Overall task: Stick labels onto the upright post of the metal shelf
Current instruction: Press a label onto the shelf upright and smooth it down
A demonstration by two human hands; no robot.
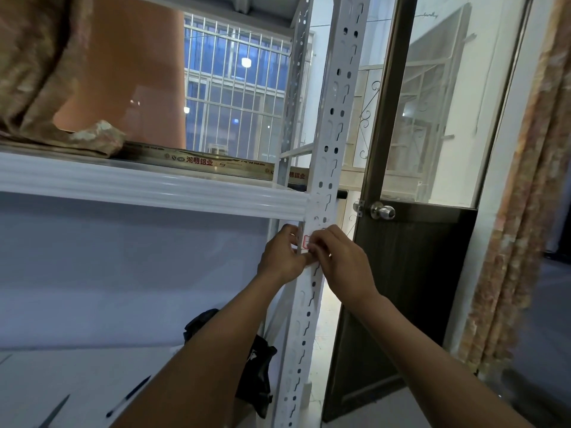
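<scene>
A white perforated upright post (335, 125) of the metal shelf runs from top to bottom through the middle of the view. A small white label with red print (306, 242) lies against the post just below the shelf beam. My left hand (282, 254) pinches the label's left edge, fingers curled around the post's side. My right hand (340, 261) comes in from the right, its fingertips pressing on the label's right part. Most of the label is hidden between the two hands.
A white shelf beam (148, 186) crosses at the left, with brown fabric (37, 72) and a printed aluminium bar (200, 162) on top. A black bag (256, 366) hangs beside the post. A pen (128, 396) lies on the lower shelf. A dark door with a knob (383, 211) stands right.
</scene>
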